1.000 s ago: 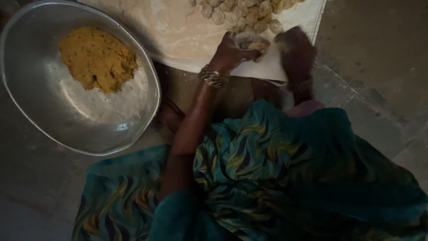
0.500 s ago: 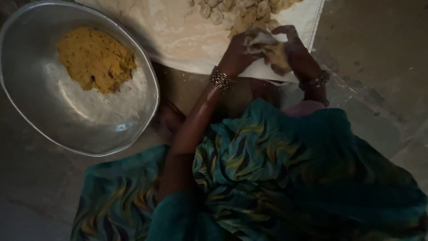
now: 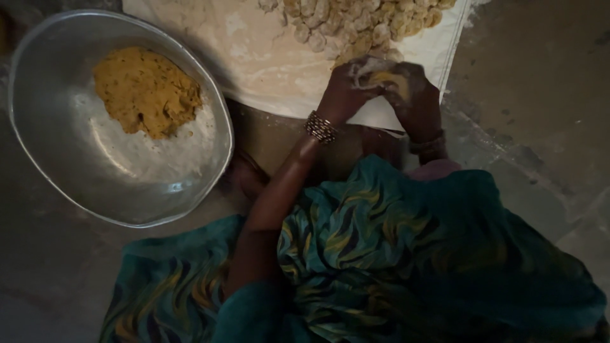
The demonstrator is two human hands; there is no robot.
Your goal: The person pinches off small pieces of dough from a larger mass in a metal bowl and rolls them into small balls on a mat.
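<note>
My left hand (image 3: 344, 91) and my right hand (image 3: 412, 95) are cupped together over the near edge of a white floured cloth (image 3: 254, 57). Between the palms sits a small yellow-brown dough piece (image 3: 384, 78), gripped from both sides. Bangles ring both wrists. Just beyond the hands lies a cluster of several small shaped dough balls (image 3: 356, 22) on the cloth. To the left, a large lump of the same yellow-brown dough (image 3: 146, 92) rests in a wide metal bowl (image 3: 76, 171).
The bowl stands on a grey stone floor (image 3: 540, 95), floury inside. My lap, covered in teal patterned fabric (image 3: 394, 254), fills the lower frame. The cloth's right edge ends near bare floor.
The hands have come together around the dough piece and lifted slightly off the cloth's edge; earlier they were apart, pressing down on the cloth.
</note>
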